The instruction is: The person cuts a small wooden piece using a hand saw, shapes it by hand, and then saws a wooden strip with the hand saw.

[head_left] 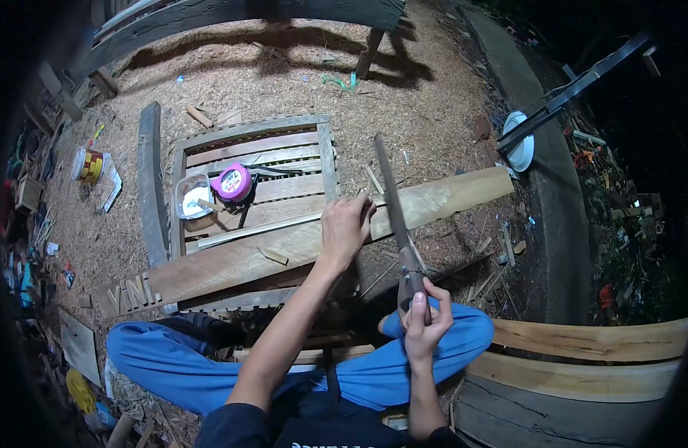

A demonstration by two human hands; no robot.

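My right hand (pixel 426 327) is closed around the handle of a long, dark, narrow-bladed tool, which looks like a machete (pixel 392 201). Its blade points up and away from me, crossing over a long wooden board (pixel 448 196). Above that board my left hand (pixel 344 230) has its fingers curled over a thin pale wood strip (pixel 266 229), whose end shows just right of the fingers. Part of the strip is hidden under the hand. A short wood chip (pixel 272 256) lies on the board, and several small wood pieces (pixel 131 293) sit at its left end.
Beneath the board is a slatted wooden frame (pixel 254 137), carrying a pink tape measure (pixel 234 183) and a clear plastic tub (pixel 194 196). A grey beam (pixel 151 179) lies left of it. Thick planks (pixel 590 340) extend at the right. A bench (pixel 262 15) stands beyond the shavings-covered ground.
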